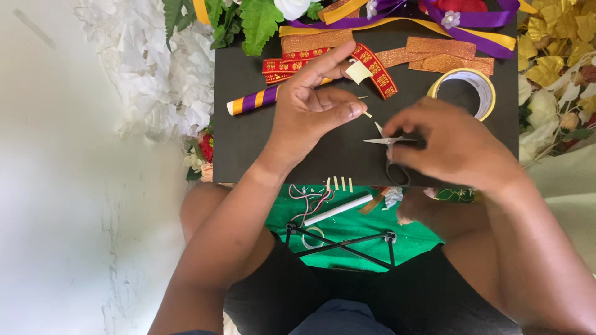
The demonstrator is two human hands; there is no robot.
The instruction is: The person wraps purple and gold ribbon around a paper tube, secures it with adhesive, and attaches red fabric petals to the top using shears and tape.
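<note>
My left hand (313,99) hovers over a black board (248,142). Its thumb and finger pinch a thin pale strip (367,113), and a small cream piece of tape (359,72) sticks to the raised index fingertip. My right hand (450,146) grips small scissors (386,141), blades slightly apart and pointing left toward the strip. A roll of tape (465,87) lies on the board just behind the right hand. A purple and gold wrapped stick (253,100) lies left of the left hand.
Red patterned ribbon (379,73), orange glitter strips (447,56) and purple and yellow ribbons lie at the board's far edge. White flowers (155,68) sit left, yellow flowers (555,56) right. Several cut strips (340,183) stick on the near edge. A white tube (338,209) rests on green cloth.
</note>
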